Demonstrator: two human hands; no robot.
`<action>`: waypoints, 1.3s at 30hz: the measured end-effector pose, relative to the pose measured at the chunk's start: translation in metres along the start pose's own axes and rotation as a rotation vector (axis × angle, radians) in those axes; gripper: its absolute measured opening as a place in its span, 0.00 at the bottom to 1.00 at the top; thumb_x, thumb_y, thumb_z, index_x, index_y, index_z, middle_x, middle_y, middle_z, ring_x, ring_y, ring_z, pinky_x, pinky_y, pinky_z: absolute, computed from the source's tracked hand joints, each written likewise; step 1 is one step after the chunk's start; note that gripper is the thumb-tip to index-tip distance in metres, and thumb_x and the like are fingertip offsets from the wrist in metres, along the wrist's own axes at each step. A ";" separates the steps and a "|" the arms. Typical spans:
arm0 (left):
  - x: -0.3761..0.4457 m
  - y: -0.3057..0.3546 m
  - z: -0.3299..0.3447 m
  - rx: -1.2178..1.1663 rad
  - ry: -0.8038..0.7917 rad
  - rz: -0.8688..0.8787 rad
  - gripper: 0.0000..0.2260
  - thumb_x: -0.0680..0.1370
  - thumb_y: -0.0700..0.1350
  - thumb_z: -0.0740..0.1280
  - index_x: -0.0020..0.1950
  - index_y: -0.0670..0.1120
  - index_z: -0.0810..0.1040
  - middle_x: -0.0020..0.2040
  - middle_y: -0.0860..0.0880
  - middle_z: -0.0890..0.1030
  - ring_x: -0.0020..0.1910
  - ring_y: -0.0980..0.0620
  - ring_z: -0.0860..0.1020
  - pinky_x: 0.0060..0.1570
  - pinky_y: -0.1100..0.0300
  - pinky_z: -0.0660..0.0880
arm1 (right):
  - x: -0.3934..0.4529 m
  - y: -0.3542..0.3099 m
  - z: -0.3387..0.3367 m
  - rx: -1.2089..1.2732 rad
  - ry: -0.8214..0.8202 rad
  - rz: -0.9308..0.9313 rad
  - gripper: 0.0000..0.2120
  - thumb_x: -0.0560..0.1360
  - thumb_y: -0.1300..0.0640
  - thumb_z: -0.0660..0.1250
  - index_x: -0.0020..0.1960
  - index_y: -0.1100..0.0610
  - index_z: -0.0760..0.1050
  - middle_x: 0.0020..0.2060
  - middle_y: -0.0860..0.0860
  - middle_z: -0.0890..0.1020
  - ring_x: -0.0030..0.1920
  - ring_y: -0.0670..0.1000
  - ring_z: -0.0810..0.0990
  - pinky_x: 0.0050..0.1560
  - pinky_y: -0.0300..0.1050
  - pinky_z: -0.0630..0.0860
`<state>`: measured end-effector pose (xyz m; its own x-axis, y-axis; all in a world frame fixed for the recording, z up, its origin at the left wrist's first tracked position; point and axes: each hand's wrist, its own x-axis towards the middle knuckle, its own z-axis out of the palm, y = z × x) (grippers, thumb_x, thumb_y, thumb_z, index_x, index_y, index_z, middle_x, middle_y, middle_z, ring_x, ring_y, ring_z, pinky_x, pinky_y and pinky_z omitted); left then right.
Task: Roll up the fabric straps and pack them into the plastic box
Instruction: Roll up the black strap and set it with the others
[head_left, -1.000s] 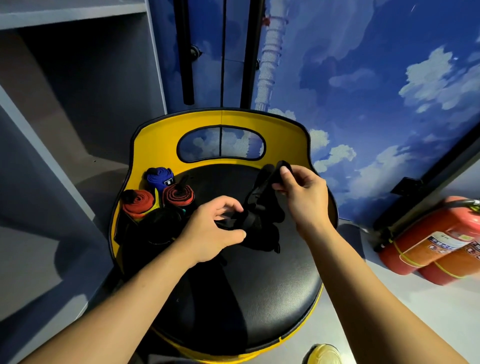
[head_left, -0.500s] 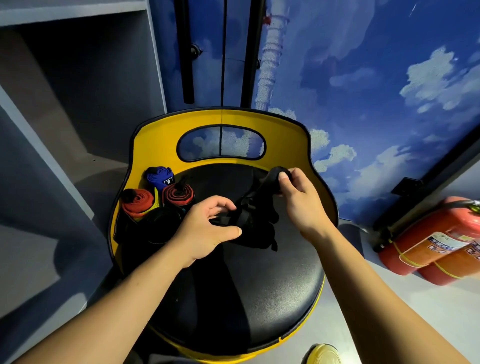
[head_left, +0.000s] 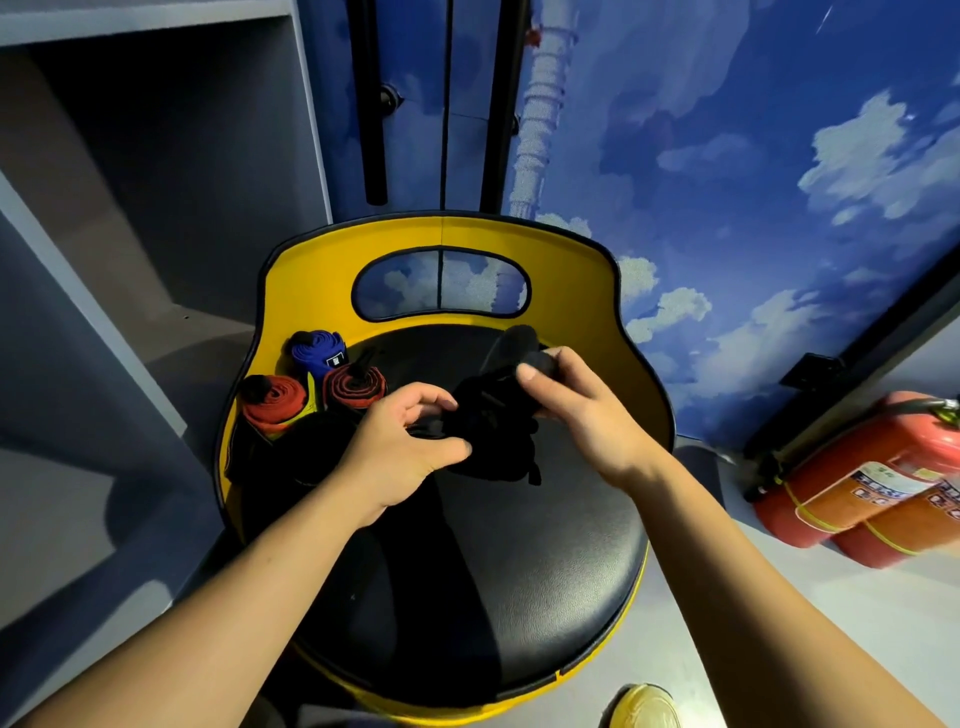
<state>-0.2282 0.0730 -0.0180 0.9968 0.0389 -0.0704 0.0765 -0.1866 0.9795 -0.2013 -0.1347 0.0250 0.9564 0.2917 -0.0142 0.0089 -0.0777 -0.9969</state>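
Hands are meeting over the middle of a round black padded chair seat (head_left: 498, 571) with a yellow curved backrest (head_left: 311, 291), seen from the head camera. The left hand (head_left: 400, 452) is sitting just at nine o'clock of a bunched black fabric strap (head_left: 493, 431), its thumb and curled fingers pinching one end of it. The right hand (head_left: 576, 410) is lying at three o'clock of the same strap, its thumb and fingers clamping a partly wound black coil at the strap's upper end, which is pointing toward twelve o'clock. The rest of the strap is resting on the seat between both hands, with a loose tail hanging toward six o'clock.

At ten o'clock on the seat, against the backrest, rolled straps are standing on end close together: a blue rolled strap (head_left: 317, 351), a red rolled strap with a black core (head_left: 272, 405) and a red-and-black rolled strap (head_left: 353, 389). They are possibly sitting inside a dark container (head_left: 260, 457), but its outline is too dim to be sure.

Two red fire extinguishers (head_left: 857, 483) are lying on the pale floor at three o'clock. A grey shelf unit (head_left: 130, 208) is filling the nine o'clock side, and a blue sky-and-cloud painted wall (head_left: 727, 182) is rising behind the chair.
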 end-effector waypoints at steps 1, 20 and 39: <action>0.000 0.001 0.001 -0.005 -0.004 -0.001 0.18 0.64 0.40 0.79 0.46 0.58 0.82 0.51 0.53 0.84 0.55 0.54 0.82 0.60 0.49 0.78 | 0.000 0.002 -0.001 -0.021 0.012 -0.004 0.13 0.78 0.58 0.70 0.60 0.61 0.73 0.48 0.49 0.82 0.49 0.44 0.81 0.50 0.36 0.77; -0.001 0.000 0.004 -0.110 -0.052 -0.055 0.17 0.60 0.42 0.78 0.46 0.56 0.82 0.55 0.47 0.84 0.55 0.48 0.82 0.56 0.45 0.81 | 0.007 0.011 -0.002 -0.043 0.073 0.010 0.06 0.82 0.59 0.65 0.57 0.54 0.79 0.50 0.45 0.86 0.56 0.45 0.83 0.58 0.40 0.78; 0.009 0.003 0.009 -0.373 0.012 -0.129 0.21 0.74 0.31 0.72 0.58 0.55 0.80 0.62 0.51 0.79 0.56 0.49 0.83 0.50 0.48 0.83 | 0.000 -0.018 0.007 -0.234 0.288 -0.334 0.08 0.82 0.56 0.66 0.58 0.59 0.78 0.45 0.51 0.83 0.47 0.43 0.82 0.47 0.39 0.78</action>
<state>-0.2189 0.0642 -0.0178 0.9790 0.0501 -0.1976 0.1849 0.1899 0.9642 -0.2033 -0.1267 0.0423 0.9315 0.0651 0.3580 0.3626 -0.2465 -0.8987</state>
